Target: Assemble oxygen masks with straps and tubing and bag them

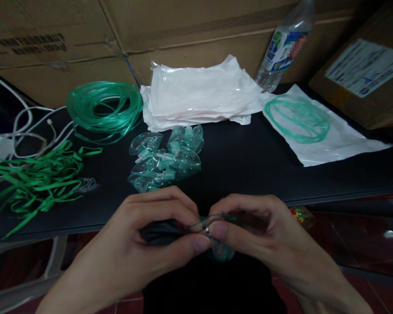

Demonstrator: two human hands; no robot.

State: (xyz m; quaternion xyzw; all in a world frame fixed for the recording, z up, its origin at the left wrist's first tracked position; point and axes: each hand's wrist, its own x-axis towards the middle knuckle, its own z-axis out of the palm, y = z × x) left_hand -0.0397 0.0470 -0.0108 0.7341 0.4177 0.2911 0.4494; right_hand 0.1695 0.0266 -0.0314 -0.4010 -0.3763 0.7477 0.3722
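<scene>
Close to my body, past the table's front edge, both hands meet over a clear green oxygen mask. My left hand pinches the mask's edge between thumb and fingers. Opposite it, my right hand grips the same mask, its thumb beside a small shiny metal bit, perhaps a nose clip. Fingers cover most of the mask. Just beyond my hands lies a cluster of similar green masks. Thin metal strips or rings rest at the left, beside a heap of green elastic straps.
A coil of green tubing and a stack of white packets stand at the back. To the right are a tubing packet, a plastic bottle and a cardboard box. White cables run along the left.
</scene>
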